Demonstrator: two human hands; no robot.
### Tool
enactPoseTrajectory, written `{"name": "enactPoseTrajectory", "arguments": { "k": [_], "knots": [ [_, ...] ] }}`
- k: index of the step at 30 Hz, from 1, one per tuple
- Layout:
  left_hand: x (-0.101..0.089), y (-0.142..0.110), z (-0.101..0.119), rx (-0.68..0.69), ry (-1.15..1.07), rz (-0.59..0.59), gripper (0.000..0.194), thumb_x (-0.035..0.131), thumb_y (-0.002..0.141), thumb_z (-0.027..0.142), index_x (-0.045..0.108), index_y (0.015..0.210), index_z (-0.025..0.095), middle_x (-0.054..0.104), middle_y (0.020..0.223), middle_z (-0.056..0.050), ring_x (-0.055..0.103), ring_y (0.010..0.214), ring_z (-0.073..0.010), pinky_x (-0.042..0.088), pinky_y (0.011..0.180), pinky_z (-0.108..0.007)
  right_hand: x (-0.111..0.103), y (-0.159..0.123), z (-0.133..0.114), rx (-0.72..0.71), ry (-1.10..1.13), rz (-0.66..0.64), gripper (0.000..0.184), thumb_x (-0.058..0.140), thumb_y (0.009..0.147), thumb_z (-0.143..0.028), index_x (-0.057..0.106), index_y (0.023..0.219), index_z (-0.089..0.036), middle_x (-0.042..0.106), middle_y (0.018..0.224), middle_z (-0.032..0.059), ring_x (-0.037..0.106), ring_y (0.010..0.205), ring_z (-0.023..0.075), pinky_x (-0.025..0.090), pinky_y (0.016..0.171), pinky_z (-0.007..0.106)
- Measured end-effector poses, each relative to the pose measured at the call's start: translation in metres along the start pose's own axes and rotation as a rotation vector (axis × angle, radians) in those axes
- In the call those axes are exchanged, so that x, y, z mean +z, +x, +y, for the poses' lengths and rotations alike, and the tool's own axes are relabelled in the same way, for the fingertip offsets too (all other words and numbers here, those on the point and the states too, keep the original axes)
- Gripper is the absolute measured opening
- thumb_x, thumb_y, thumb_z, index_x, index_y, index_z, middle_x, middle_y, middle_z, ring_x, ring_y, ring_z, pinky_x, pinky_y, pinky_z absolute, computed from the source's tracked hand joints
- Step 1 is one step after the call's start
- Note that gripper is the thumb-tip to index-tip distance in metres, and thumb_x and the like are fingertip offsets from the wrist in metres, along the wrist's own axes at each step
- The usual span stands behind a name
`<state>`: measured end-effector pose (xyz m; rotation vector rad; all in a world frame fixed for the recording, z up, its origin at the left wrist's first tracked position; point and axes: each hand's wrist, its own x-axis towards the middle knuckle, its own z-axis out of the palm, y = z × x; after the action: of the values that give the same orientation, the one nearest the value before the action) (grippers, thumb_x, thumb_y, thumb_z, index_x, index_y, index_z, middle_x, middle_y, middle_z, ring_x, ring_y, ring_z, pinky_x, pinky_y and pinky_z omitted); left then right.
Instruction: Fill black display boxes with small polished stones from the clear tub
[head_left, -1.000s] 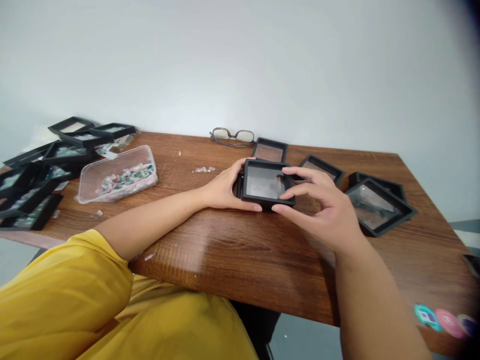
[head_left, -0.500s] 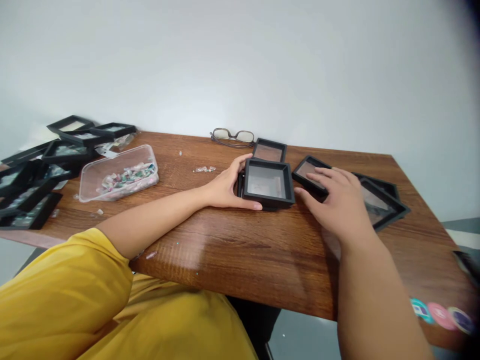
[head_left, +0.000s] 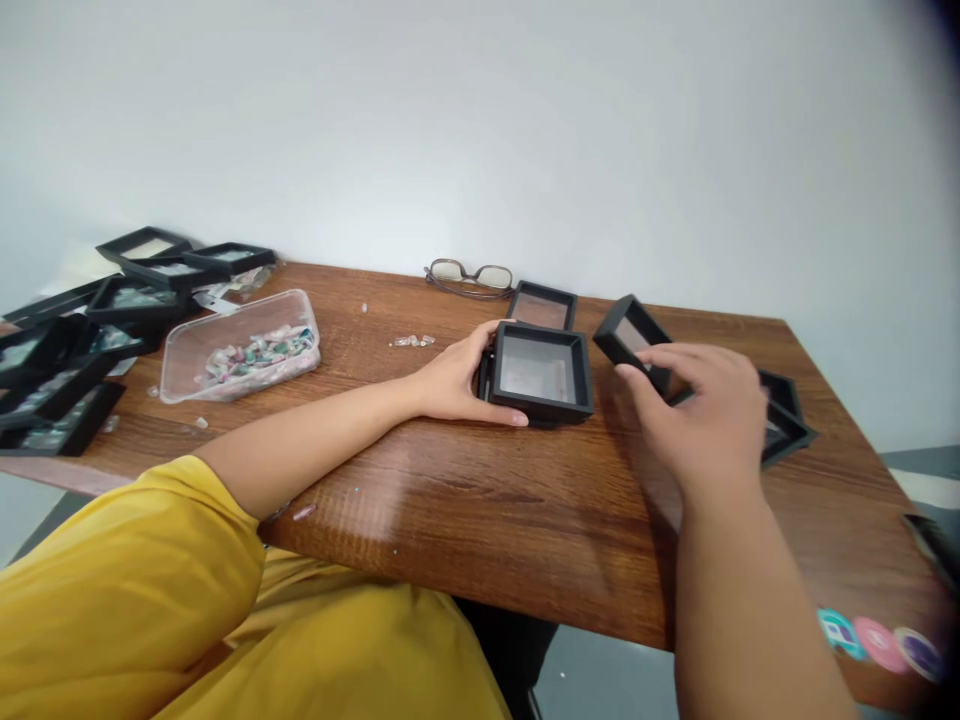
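My left hand (head_left: 472, 380) wraps round the left side of a small stack of black square frames, its thumb along the front edge. The top frame (head_left: 544, 372) lies flat with a pale clear window. To the right, my right hand (head_left: 701, 405) grips another black frame (head_left: 634, 335) between thumb and fingers, tilted up with its left end raised. Part of that frame is hidden behind the fingers. Another black frame (head_left: 541, 305) lies just behind the stack. Beyond my right hand, more black frames (head_left: 787, 425) lie overlapping, partly covered by the hand.
A clear plastic box (head_left: 176, 350) of colourful small pieces stands on the left of the wooden table (head_left: 450, 500). Several black frames (head_left: 139, 300) are heaped at the far left. Eyeglasses (head_left: 471, 275) lie near the wall. Round stickers (head_left: 877, 640) sit at the right front.
My right hand has closed on the black frame and tipped it up from lying flat, shifting slightly right. My left hand stays on the stack.
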<state>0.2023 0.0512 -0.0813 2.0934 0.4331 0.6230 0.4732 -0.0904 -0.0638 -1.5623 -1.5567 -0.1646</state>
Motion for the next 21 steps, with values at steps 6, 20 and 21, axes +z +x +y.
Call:
{"name": "enactPoseTrajectory", "arguments": {
  "k": [6,20,21],
  "knots": [
    [-0.001,0.000,0.005,-0.031,0.028,0.002,0.130,0.093,0.056,0.070,0.030,0.158,0.018,0.049,0.159,-0.025,0.051,0.149,-0.0428,0.040,0.127,-0.062,-0.003,0.004,-0.049,-0.132,0.108,0.107,0.013,0.073,0.099,-0.029,0.071,0.112,-0.032,0.070,0.120,0.0021,0.064,0.122,0.0285,0.048,0.114,0.058],
    [0.003,0.002,-0.003,0.068,0.066,0.016,0.126,0.093,0.056,0.066,0.028,0.154,0.023,0.055,0.153,-0.022,0.061,0.140,-0.0394,0.048,0.120,-0.059,0.005,0.000,-0.067,-0.316,0.191,-0.160,0.010,0.074,0.100,-0.030,0.074,0.109,-0.026,0.067,0.132,0.0003,0.056,0.136,0.0247,0.046,0.118,0.049],
    [0.003,0.001,-0.005,0.074,0.065,0.014,0.126,0.094,0.056,0.067,0.027,0.154,0.023,0.055,0.154,-0.022,0.060,0.141,-0.0400,0.048,0.120,-0.060,0.005,0.000,-0.067,-0.318,0.183,-0.155,0.010,0.074,0.100,-0.030,0.074,0.109,-0.026,0.067,0.131,0.0005,0.056,0.136,0.0247,0.046,0.118,0.049]
  ]
}}
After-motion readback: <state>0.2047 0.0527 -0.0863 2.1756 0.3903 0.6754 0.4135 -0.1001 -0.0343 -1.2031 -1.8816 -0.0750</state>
